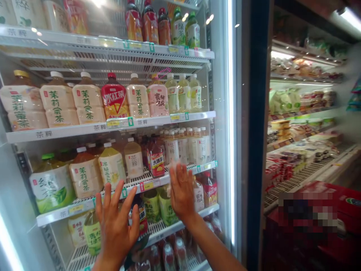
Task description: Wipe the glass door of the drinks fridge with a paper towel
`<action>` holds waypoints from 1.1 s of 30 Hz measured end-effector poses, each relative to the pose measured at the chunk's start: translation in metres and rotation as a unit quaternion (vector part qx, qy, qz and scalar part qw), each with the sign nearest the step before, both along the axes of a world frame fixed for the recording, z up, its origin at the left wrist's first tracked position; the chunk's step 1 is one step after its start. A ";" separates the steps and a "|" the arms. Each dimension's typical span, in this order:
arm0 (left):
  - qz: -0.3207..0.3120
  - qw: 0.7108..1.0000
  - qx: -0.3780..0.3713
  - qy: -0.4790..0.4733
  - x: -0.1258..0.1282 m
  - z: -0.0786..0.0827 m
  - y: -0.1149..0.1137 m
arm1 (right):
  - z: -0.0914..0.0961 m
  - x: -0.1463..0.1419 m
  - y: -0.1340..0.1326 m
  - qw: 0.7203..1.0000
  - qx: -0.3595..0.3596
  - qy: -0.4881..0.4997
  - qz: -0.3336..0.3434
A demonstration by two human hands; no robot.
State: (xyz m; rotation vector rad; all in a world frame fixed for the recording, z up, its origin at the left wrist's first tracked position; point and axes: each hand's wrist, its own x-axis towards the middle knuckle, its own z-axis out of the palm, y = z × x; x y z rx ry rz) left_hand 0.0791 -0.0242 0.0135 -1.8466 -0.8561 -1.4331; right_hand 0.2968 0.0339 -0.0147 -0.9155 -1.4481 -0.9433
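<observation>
My left hand (117,222) is raised in front of a drinks cooler, open with its fingers spread and nothing in it. To the right, my right hand (182,194) is also up, fingers stretched out and held close together. Whether either palm touches the glass door cannot be told. Behind the left hand are a bottle of pear drink (112,165) and a dark bottle of iced tea (142,214). A small red-labelled bottle (156,160) stands on the shelf just left of my right fingertips. Pale bottles (201,150) are grouped behind them.
Several shelves carry bottled teas, among them a red iced tea bottle (115,97) and a large green tea bottle (52,184). A bright door edge (231,124) runs down the right. Beyond it are an open chilled display (299,150) and a red box (316,241).
</observation>
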 end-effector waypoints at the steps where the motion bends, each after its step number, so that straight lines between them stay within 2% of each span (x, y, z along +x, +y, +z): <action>1: 0.000 1.000 0.002 0.002 0.003 0.002 0.001 | -0.001 0.000 -0.001 0.999 -0.004 -0.037 0.015; 3: 0.003 1.000 -0.002 0.004 0.008 0.002 0.005 | -0.002 0.003 -0.001 0.995 -0.005 -0.088 0.038; 4: 0.005 1.000 -0.007 0.005 0.009 0.001 0.007 | -0.003 0.006 0.000 0.996 -0.002 -0.083 0.040; 7: 0.021 1.000 -0.010 0.008 0.011 -0.006 0.016 | -0.007 0.013 0.003 0.999 0.003 0.026 0.022; 9: 0.044 0.999 0.011 0.018 0.011 -0.012 0.023 | -0.013 0.012 0.003 0.998 -0.007 0.059 0.023; 14: 0.074 0.996 0.041 0.039 0.008 -0.020 0.032 | -0.028 0.010 0.002 0.996 -0.050 -0.067 0.035; 19: 0.075 0.996 0.032 0.046 0.007 -0.018 0.031 | -0.037 0.018 0.004 0.994 -0.075 0.072 -0.031; 23: 0.061 0.998 0.014 0.030 0.013 -0.021 0.024 | -0.049 0.026 0.006 0.996 -0.079 -0.028 -0.025; 24: 0.049 0.998 0.005 0.032 0.017 -0.023 0.022 | -0.052 0.033 0.007 0.996 -0.074 -0.022 -0.033; 28: -0.006 0.998 -0.018 0.057 0.039 -0.036 0.017 | -0.060 0.061 0.013 0.982 -0.061 0.159 -0.084; 29: -0.017 0.998 -0.021 0.059 0.046 -0.039 0.017 | -0.063 0.064 0.014 0.980 -0.063 0.171 -0.085; 33: -0.031 0.998 -0.026 0.045 0.067 -0.046 0.020 | -0.072 0.069 0.013 0.997 -0.052 0.022 -0.058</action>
